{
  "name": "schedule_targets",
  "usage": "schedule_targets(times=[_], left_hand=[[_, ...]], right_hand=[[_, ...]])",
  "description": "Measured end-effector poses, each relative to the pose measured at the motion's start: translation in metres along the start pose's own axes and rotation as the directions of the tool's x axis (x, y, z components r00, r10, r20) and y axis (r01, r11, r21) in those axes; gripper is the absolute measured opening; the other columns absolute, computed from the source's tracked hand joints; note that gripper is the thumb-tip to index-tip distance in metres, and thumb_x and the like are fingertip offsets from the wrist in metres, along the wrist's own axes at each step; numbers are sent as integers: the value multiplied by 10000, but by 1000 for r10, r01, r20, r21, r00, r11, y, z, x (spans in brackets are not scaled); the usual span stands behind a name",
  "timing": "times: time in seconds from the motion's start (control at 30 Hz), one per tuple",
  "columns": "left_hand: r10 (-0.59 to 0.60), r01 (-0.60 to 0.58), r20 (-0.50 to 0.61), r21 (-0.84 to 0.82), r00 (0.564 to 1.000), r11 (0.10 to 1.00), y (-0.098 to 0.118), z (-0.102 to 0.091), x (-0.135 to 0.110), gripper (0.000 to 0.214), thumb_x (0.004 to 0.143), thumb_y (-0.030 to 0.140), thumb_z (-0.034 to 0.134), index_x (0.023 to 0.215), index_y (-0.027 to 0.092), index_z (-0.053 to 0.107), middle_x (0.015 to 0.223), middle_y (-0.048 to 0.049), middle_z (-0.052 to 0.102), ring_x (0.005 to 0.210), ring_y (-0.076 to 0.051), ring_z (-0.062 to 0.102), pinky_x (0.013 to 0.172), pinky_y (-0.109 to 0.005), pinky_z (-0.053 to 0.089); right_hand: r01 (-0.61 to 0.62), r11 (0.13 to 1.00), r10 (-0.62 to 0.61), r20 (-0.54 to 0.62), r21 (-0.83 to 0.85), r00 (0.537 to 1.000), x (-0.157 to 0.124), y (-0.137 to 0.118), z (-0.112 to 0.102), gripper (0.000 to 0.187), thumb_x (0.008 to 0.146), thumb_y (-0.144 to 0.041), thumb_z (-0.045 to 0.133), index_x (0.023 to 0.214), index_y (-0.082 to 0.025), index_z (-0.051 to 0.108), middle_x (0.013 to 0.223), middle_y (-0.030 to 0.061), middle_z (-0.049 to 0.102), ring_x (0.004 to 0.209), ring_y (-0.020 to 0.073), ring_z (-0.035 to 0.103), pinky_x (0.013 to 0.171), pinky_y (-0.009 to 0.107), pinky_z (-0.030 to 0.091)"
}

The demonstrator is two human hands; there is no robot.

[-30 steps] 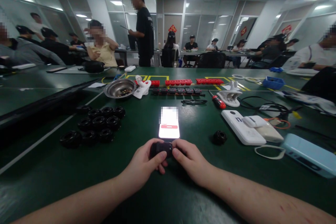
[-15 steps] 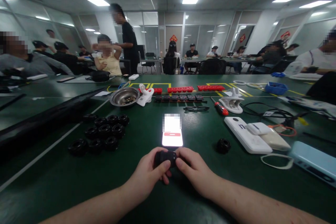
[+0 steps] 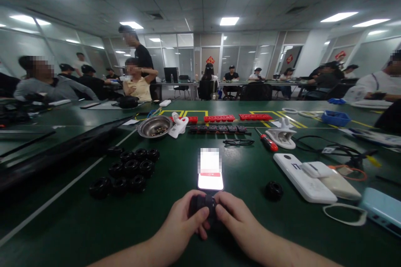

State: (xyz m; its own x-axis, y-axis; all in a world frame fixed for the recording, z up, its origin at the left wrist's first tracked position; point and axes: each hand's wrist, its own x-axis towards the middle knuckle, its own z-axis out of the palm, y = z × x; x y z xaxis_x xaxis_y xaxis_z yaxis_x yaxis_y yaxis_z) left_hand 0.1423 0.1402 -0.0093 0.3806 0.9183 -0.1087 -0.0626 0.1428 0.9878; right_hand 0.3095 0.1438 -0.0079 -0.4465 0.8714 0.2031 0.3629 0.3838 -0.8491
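Note:
Between my two hands is a dark cylindrical part (image 3: pixel 200 205), held just above the green table near its front edge. My left hand (image 3: pixel 185 219) wraps round its left side, thumb across the front. The fingers and thumb of my right hand (image 3: pixel 234 213) are closed on its right end. Right behind the part lies a lit phone (image 3: pixel 210 181). Several black ring-shaped parts (image 3: pixel 130 167) sit in rows to the left, and one similar black part (image 3: pixel 274 190) stands alone on the right. My fingers hide much of the held part.
Further back are a metal bowl (image 3: pixel 155 127) with small pieces, a dark strip of blocks (image 3: pixel 217 129), red trays (image 3: pixel 219 118), glasses (image 3: pixel 238 142) and a screwdriver (image 3: pixel 268 141). White power banks (image 3: pixel 303 177) and a light-blue box (image 3: pixel 384 208) lie right. People sit beyond the table.
The camera view has tilted upward, so the table and hands appear lower. Both hands still hold the dark part, with no clear change of grip.

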Motion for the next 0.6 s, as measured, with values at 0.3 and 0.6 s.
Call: schedule_targets(times=[0.3,0.6], left_hand=[[-16,16,-18,-3,1000,1000,1,0,1,497,658,485,585,949,99,466,558,12,570,425,-96,542,427,-198,373],[2,-2,12,-31,1000,1000,3,2,-1,458,638,455,625,912,119,478,585,21,550,469,-91,522,440,-203,388]], right_hand=[[-36,998,37,-30,47,999,3,2,1,367,775,-507,440,700,-151,489,653,18,484,608,157,435,552,263,347],[-14,1000,14,-7,-25,1000,2,-1,0,458,818,-525,341,645,-145,529,660,40,516,632,171,461,591,289,367]])
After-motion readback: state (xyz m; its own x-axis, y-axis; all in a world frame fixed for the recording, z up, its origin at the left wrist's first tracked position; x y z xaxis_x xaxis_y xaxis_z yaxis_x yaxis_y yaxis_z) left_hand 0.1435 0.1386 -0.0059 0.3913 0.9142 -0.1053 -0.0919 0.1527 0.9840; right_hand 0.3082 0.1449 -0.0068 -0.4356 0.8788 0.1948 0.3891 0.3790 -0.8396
